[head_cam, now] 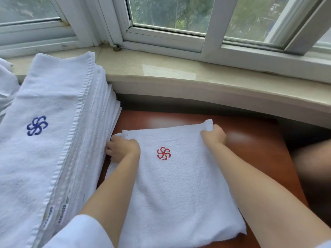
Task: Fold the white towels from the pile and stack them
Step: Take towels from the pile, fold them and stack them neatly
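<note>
A white towel with a red flower emblem lies folded flat on the brown table in front of me. My left hand grips its far left corner, fingers curled over the edge, close against the stack. My right hand pinches the far right corner, lifting it slightly off the table. A tall stack of folded white towels stands at the left, its top towel bearing a blue flower emblem.
A stone windowsill and white window frames run along the back. More loose white cloth shows at the far left behind the stack. Bare brown table surface lies right of the towel. A dark blurred shape sits at the right edge.
</note>
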A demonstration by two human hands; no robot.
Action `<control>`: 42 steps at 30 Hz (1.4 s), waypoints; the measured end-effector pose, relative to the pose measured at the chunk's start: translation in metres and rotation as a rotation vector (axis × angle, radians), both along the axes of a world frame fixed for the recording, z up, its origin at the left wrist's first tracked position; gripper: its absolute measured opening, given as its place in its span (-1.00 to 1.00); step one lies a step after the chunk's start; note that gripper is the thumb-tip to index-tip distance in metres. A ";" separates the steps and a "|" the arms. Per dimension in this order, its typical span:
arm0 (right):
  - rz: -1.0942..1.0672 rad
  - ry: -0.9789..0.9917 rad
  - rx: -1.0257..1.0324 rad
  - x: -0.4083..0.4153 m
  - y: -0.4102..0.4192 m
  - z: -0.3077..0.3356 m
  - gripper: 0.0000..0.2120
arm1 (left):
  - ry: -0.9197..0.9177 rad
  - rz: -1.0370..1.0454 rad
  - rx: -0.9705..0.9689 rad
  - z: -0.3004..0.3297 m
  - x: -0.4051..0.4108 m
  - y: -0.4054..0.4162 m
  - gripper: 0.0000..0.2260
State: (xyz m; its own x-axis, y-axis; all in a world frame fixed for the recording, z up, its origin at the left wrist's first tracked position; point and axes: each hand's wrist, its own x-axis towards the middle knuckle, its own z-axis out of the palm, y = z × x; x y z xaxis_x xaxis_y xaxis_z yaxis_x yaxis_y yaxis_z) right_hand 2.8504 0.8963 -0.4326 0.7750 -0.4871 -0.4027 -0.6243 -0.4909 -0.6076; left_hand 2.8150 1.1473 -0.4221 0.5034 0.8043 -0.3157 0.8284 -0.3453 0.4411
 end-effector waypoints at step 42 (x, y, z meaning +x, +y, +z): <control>-0.098 -0.182 -0.536 -0.072 -0.029 -0.007 -0.60 | -0.169 -0.572 0.326 -0.012 -0.040 -0.010 -0.54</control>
